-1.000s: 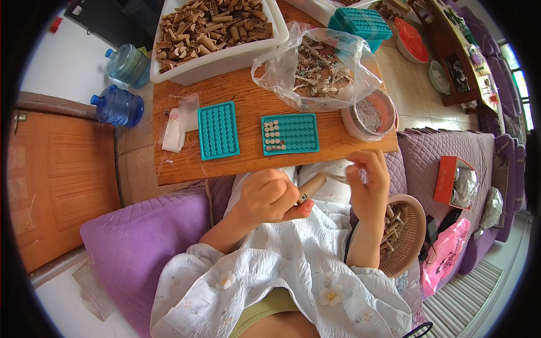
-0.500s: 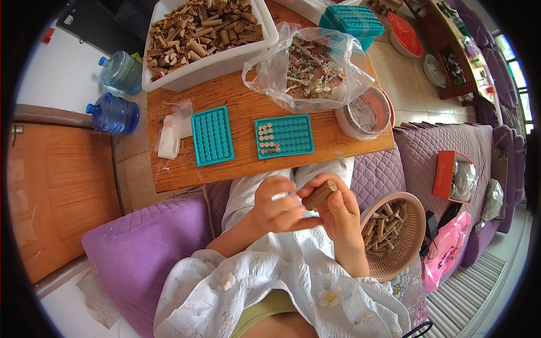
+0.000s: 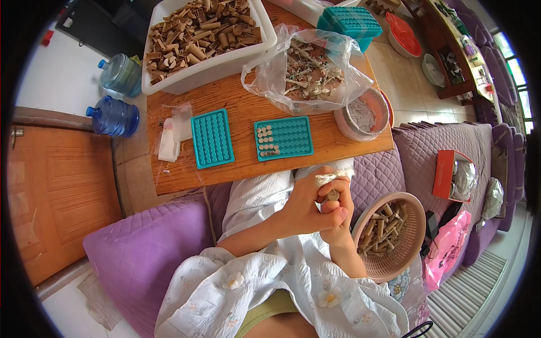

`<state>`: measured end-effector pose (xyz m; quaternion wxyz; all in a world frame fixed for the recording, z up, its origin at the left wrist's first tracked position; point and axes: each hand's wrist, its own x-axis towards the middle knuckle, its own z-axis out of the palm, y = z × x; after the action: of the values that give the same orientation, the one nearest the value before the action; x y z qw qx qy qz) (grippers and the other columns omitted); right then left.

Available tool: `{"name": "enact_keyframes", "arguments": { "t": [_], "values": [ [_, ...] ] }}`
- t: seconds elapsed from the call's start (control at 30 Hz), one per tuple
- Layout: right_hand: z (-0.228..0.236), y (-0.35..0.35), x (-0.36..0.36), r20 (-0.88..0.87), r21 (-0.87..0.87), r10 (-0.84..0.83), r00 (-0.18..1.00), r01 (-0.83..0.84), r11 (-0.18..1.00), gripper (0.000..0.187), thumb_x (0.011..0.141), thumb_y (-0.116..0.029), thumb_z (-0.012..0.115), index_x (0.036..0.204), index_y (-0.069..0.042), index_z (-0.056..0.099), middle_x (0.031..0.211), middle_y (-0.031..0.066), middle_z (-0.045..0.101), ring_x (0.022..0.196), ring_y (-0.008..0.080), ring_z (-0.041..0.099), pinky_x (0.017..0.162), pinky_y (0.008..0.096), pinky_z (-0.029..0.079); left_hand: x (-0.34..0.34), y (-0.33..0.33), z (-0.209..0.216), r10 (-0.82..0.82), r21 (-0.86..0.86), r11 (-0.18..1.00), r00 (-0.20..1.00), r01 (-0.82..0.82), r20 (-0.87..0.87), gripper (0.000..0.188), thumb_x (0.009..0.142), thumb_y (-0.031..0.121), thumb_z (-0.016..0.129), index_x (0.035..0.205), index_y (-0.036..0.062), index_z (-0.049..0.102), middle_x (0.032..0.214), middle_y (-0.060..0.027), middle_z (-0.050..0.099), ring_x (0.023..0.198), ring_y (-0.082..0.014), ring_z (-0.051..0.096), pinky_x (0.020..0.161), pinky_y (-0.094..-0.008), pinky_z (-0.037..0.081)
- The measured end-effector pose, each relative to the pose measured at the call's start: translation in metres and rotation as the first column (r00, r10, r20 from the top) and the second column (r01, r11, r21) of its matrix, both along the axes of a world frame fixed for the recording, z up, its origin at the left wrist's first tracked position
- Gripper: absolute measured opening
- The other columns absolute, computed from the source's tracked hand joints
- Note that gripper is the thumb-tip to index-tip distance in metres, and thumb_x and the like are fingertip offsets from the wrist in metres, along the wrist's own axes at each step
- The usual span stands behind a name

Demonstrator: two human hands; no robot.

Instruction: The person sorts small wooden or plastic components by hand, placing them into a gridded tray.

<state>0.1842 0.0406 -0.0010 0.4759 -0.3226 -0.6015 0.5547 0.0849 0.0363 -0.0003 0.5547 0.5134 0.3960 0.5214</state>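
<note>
My left hand [image 3: 307, 200] and my right hand [image 3: 345, 209] are pressed together above my lap, both with fingers curled. Between the fingers of my right hand shows the round end of a small brown roll [image 3: 333, 195]; the rest of it is covered. A frayed white tuft [image 3: 325, 179] sticks out at the top, by my left hand's fingers; whether it joins the roll I cannot tell. Ahead on the table lies a teal tray [image 3: 296, 135] with round hollows, its left columns holding several pale round pieces [image 3: 265, 135]. Left of it is another teal tray [image 3: 212, 138] with nothing in its hollows.
On the wooden table [image 3: 248, 169] stand a white bin [image 3: 191, 84] of brown cardboard pieces, a clear bag [image 3: 265, 84] of scraps and a tub [image 3: 360, 130] of pale material. Stacked teal trays [image 3: 349, 25] sit behind. A pink-beige basket [image 3: 414, 242] of brown rolls rests at my right.
My left hand has moved right and closed against my right hand. The brown roll, held in view before, is now mostly covered, and a white frayed tuft has come into sight.
</note>
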Motion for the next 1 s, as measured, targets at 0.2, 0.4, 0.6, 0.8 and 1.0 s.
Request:
{"name": "enact_keyframes", "arguments": {
  "t": [0.2, 0.4, 0.6, 0.8, 1.0],
  "values": [
    [-0.019, 0.007, 0.003, 0.098, -0.019, -0.333, 0.938, 0.337, 0.941, 0.017, 0.078, -0.010, 0.052, 0.092, 0.000, 0.049, 0.080, 0.0039, 0.044, 0.067, 0.0089, 0.040, 0.058, 0.0189, 0.033, 0.020, 0.015, -0.023, 0.043, -0.004, 0.999, 0.985, -0.043, 0.165, 0.037, 0.072, 0.016, 0.053, 0.104, 0.0003, 0.042, 0.101, -0.0111, 0.049, 0.097, -0.0171, 0.048, 0.082, -0.0261, 0.039],
    [0.011, 0.017, 0.035, 0.780, 0.325, -0.356, 0.514, 0.154, 0.933, 0.036, 0.062, -0.005, 0.062, 0.098, -0.007, 0.056, 0.101, 0.0128, 0.049, 0.093, 0.0282, 0.046, 0.081, 0.0359, 0.037, 0.044, 0.011, -0.050, 0.104, -0.369, 0.909, 0.752, 0.194, 0.650, 0.019, 0.085, 0.017, 0.039, 0.098, 0.0042, 0.044, 0.086, -0.0055, 0.051, 0.078, -0.0119, 0.051, 0.068, -0.0235, 0.043],
    [0.064, 0.012, 0.075, 0.851, 0.340, -0.389, 0.352, 0.196, 0.920, 0.046, 0.063, -0.010, 0.064, 0.106, -0.002, 0.050, 0.106, 0.0152, 0.050, 0.097, 0.0307, 0.048, 0.080, 0.0361, 0.039, 0.097, 0.003, -0.065, -0.071, -0.573, 0.705, 0.845, 0.418, 0.530, 0.032, 0.085, 0.030, 0.040, 0.110, 0.0100, 0.035, 0.084, -0.0025, 0.047, 0.069, -0.0092, 0.049, 0.055, -0.0199, 0.042],
    [0.071, 0.015, 0.060, 0.830, 0.315, -0.286, 0.478, 0.020, 0.949, 0.036, 0.066, -0.003, 0.057, 0.102, -0.001, 0.052, 0.100, 0.0155, 0.053, 0.091, 0.0308, 0.052, 0.076, 0.0335, 0.041, 0.159, -0.016, -0.092, -0.307, -0.011, 0.949, 0.930, 0.316, 0.199, 0.052, 0.083, 0.033, 0.044, 0.123, 0.0032, 0.028, 0.103, -0.0082, 0.047, 0.089, -0.0142, 0.047, 0.068, -0.0259, 0.044],
    [0.053, 0.033, 0.047, 0.799, 0.208, -0.144, 0.584, -0.044, 0.977, 0.036, 0.068, -0.005, 0.058, 0.104, -0.001, 0.051, 0.097, 0.0153, 0.053, 0.086, 0.0305, 0.053, 0.074, 0.0338, 0.042, 0.072, 0.013, -0.073, -0.651, -0.240, 0.653, 0.694, 0.718, 0.306, 0.053, 0.083, 0.034, 0.045, 0.121, 0.0002, 0.032, 0.108, -0.0079, 0.047, 0.091, -0.0145, 0.047, 0.069, -0.0263, 0.044]
  ]
}}
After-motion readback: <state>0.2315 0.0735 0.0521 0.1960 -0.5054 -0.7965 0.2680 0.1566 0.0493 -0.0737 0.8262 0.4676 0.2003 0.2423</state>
